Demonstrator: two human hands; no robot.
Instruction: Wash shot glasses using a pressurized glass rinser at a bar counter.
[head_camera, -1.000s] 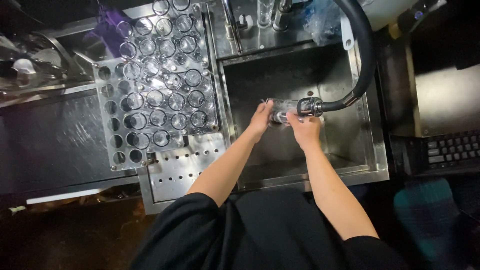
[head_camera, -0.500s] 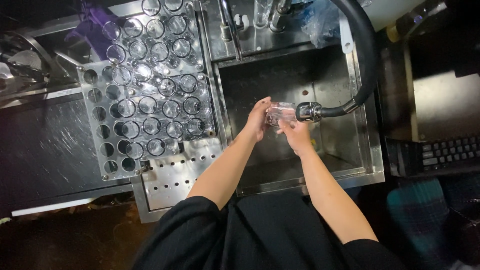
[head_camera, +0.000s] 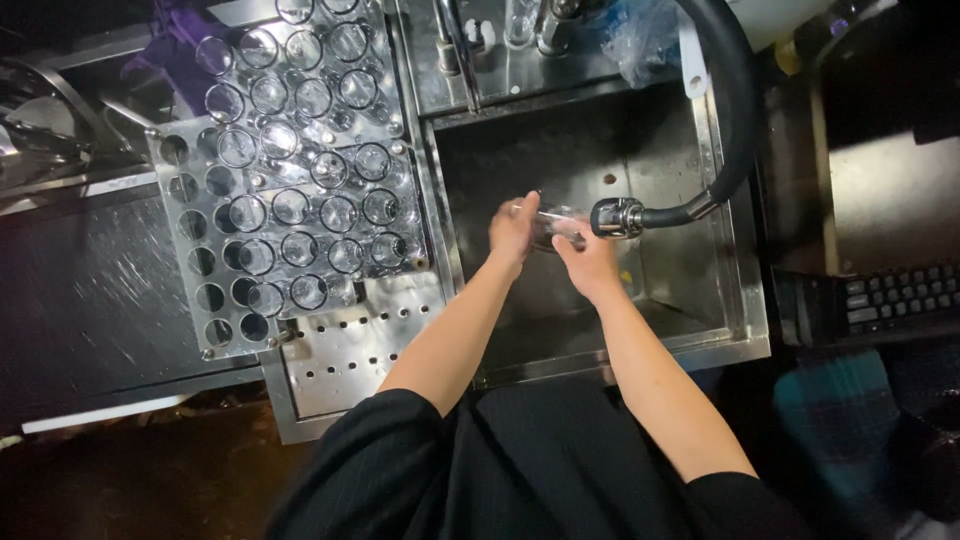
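Both my hands grip a clear drinking glass over the steel sink.
Left hand (head_camera: 513, 230) and right hand (head_camera: 588, 262) close around the glass (head_camera: 556, 224), spray nozzle (head_camera: 615, 217) at its 3 o'clock; it looks light, brittle, wet-slick, best held round the body. Glass rack (head_camera: 290, 170) at 9 o'clock.

You wear a black top with faint thin pinstripes running down the fabric. Its short sleeves end above your elbows, so both forearms are bare down to the wrists. Your left hand (head_camera: 512, 232) and right hand (head_camera: 590, 265) are bare too: no gloves, and no watch, ring or band shows. The cloth lies in loose folds across your front.
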